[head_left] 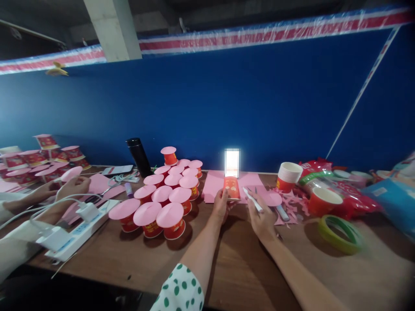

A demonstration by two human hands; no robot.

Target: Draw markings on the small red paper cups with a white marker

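Fingers of left hand [221,206] pinch red cup [231,187], near pink paper [215,183] — right hand [264,219] pinches white tube [254,201], right of cup. Judgement: light, steady grip best — thin wall likely dents.

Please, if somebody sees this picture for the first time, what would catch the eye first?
Probably the glowing white rectangle, perhaps a screen, just above the red cup in the left hand, near the middle of the picture. Next would come the group of cups topped with pink paper discs, on the table left of that hand. Behind the table, the large blue wall fills much of the view.
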